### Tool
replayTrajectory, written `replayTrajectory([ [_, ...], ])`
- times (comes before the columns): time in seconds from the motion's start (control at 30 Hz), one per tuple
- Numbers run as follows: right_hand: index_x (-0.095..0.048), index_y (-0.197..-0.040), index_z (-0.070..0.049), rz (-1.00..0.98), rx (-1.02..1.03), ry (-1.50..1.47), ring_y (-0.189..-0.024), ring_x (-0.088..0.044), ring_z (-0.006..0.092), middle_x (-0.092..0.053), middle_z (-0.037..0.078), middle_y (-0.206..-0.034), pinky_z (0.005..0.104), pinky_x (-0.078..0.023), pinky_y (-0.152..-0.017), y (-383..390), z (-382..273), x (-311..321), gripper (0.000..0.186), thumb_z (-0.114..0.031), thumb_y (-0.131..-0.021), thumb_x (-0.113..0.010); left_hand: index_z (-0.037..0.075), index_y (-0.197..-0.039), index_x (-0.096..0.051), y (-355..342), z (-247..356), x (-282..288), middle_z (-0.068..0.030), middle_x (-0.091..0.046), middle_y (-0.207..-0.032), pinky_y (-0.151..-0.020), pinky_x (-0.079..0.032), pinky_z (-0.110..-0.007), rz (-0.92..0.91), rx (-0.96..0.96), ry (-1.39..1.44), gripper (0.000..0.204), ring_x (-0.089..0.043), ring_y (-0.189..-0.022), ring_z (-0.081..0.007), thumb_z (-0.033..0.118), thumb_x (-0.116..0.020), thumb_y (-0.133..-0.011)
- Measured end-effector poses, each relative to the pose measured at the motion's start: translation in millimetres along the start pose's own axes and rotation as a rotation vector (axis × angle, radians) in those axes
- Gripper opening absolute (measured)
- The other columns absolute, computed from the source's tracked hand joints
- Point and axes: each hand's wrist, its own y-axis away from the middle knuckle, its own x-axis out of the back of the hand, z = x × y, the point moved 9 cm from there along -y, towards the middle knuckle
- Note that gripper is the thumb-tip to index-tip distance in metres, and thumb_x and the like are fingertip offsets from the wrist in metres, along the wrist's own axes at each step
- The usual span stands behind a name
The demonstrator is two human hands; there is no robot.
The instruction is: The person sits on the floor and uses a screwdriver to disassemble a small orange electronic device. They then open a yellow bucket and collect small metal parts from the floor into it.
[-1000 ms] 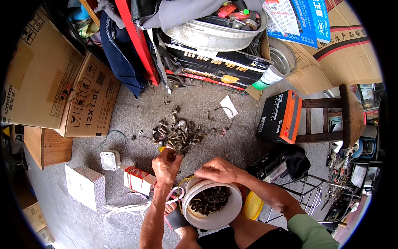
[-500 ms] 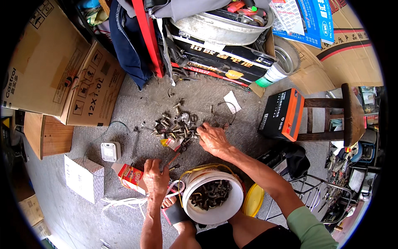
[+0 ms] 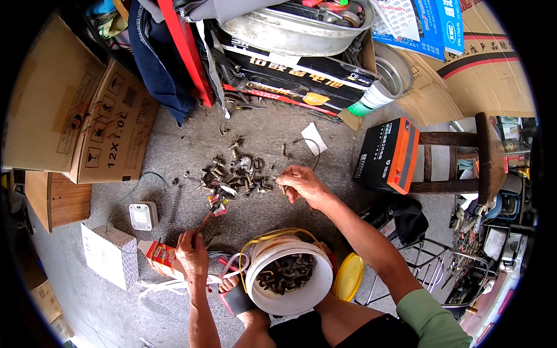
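My right hand (image 3: 304,185) is closed in a pinch at the right side of a heap of metal bolts (image 3: 235,174) on the floor. A small bolt (image 3: 283,189) shows at its fingertips. Left of the bucket, my left hand (image 3: 191,252) is closed on a thin reddish-brown rod (image 3: 204,220). The rod's far end reaches a small red-and-white packet (image 3: 218,205) at the heap's near edge. Between my legs stands a white bucket (image 3: 255,290) with a yellow handle, tilted toward me. Many dark metal pieces (image 3: 287,274) lie inside it.
A red box (image 3: 161,255), a white carton (image 3: 110,255) and a small white square device (image 3: 143,216) sit at the left. On the right are a yellow lid (image 3: 349,277), a black-and-orange box (image 3: 387,155) and a wooden stool (image 3: 487,156). Cartons (image 3: 113,124) stand far left.
My right hand has drawn away from the heap, and a bolt now shows in its fingers. My left hand has moved left and nearer to me with the rod. The whole view has shifted slightly.
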Motion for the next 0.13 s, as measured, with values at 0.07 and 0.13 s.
replayTrajectory([
  [0.07,-0.058,-0.081,-0.007,-0.025,-0.051,-0.072,-0.043,-0.053,0.0097,-0.058,0.002,-0.062,0.0247,-0.044,-0.039,-1.9,5.3,1.2,0.017,-0.019,-0.081,-0.07,0.002,-0.092,-0.064,3.1,-0.7,-0.9,-0.0135,-0.06,-0.077,-0.061,-0.046,-0.034,-0.029,-0.03,0.017,0.013,-0.06,-0.068,-0.0259,0.002,-0.061,-0.079],
  [0.13,-0.06,-0.083,-0.007,-0.071,-0.101,-0.159,-0.046,-0.056,0.01,-0.06,0.003,-0.064,0.0243,-0.047,-0.039,-4.5,12.5,1.1,0.019,-0.022,-0.081,-0.07,0.002,-0.096,-0.065,6.7,0.0,-4.7,-0.0133,-0.062,-0.08,-0.062,-0.046,-0.033,-0.058,-0.074,0.042,0.017,-0.061,-0.07,-0.0252,0.002,-0.062,-0.079],
])
